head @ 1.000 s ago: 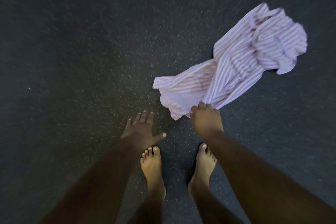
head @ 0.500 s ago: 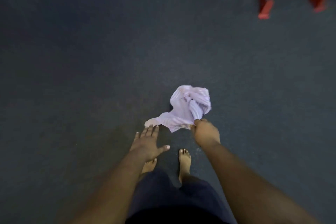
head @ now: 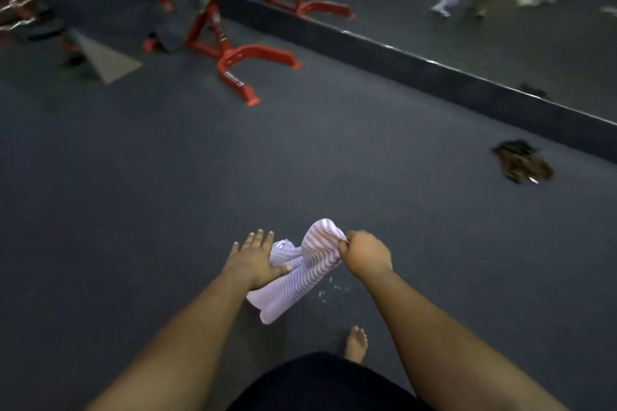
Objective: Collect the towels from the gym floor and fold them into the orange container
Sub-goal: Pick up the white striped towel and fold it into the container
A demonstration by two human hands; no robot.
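Just in front of your waist, above the dark gym floor [head: 167,197], the lilac striped towel [head: 300,277] hangs bunched between your two hands. Your right hand [head: 366,253] grips its upper edge, fingers curled tight into the cloth. Your left hand [head: 255,259] lies flat against the towel's left side, fingers straight and slightly spread, thumb pressing on the fabric. One bare foot [head: 356,342] shows below. Farther off to the right a dark brown crumpled cloth [head: 522,165] lies on the floor near the mirror's base [head: 400,60], and a red equipment stand [head: 240,60] sits to the upper left.
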